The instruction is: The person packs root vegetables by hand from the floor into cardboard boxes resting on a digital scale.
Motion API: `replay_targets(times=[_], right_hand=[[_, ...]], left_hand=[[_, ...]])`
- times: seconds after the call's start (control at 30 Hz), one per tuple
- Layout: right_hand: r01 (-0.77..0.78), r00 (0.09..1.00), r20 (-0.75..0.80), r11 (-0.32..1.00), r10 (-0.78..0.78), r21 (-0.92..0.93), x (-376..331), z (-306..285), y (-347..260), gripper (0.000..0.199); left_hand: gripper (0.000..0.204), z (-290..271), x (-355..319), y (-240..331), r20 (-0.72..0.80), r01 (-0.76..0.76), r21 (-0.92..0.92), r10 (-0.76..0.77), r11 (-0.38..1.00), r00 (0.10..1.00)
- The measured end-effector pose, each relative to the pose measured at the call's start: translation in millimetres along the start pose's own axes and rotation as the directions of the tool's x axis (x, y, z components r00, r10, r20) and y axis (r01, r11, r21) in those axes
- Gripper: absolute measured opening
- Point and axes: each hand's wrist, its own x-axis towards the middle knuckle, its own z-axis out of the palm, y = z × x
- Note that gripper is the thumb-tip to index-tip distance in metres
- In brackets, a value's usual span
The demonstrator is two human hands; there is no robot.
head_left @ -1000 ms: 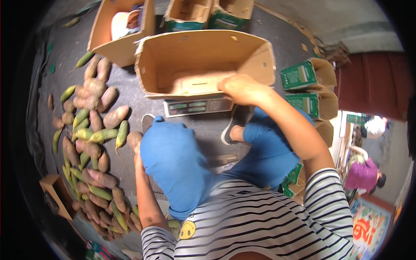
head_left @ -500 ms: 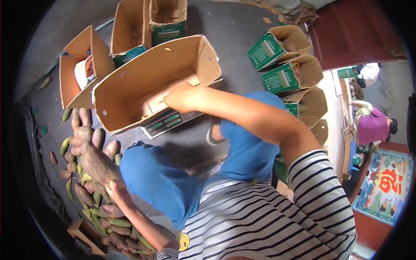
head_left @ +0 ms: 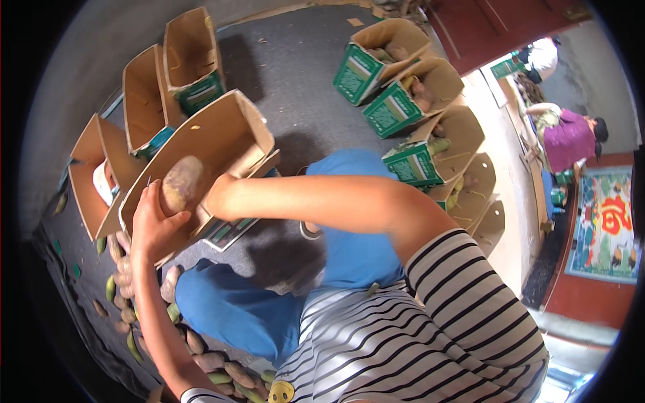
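Note:
My left hand (head_left: 156, 218) holds a large oval tuber (head_left: 181, 183), brownish with a purple tinge, like a big sweet potato. Thumb and fingers grip its lower end over the long open cardboard box (head_left: 232, 121). My right hand (head_left: 222, 198) reaches over the near wall of that box, with its fingers bent down inside, hidden from view. Beneath the box a scale (head_left: 230, 234) with a display panel shows in part. Left of my knees, a pile of pinkish tubers (head_left: 208, 363) and long green vegetables lies on the dark floor covering.
Two tall open cartons (head_left: 191, 54) stand beyond the box, and another carton (head_left: 84, 191) holding something white is at its left. Green-printed cartons (head_left: 392, 111) with produce line up at the right. Past a doorway, a person in purple (head_left: 571, 141) is bent over.
My left hand has lifted the tuber from beside the floor pile up over the box. My right hand stays at the box. The whole view has shifted.

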Motion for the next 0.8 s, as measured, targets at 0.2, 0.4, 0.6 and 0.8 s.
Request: replay_targets(times=[0.2,0.4,0.6,0.8], right_hand=[[-0.034,0.995,0.094,0.999,0.032,0.024,0.4,-3.4,-1.6,0.027],[-0.06,0.988,0.141,0.998,0.062,-0.02,10.5,-1.9,-2.1,0.028],[0.015,1.0,-0.011,0.998,-0.014,0.054,3.1,-0.4,4.5,0.024],[0.113,0.992,-0.061,0.993,-0.115,-0.032,-16.8,-10.7,-2.2,0.017]], left_hand=[[0.089,55.1,64.1,-19.8,0.411,-0.132,0.232,0.026,0.964,0.911],[0.086,78.7,69.9,-48.8,0.35,-0.11,-0.036,0.115,0.993,0.929],[0.068,34.5,44.8,-39.2,0.048,-0.209,-0.091,0.213,0.974,0.976],[0.046,-15.4,-14.0,-26.9,-0.234,-0.148,-0.365,0.063,0.919,0.97]])
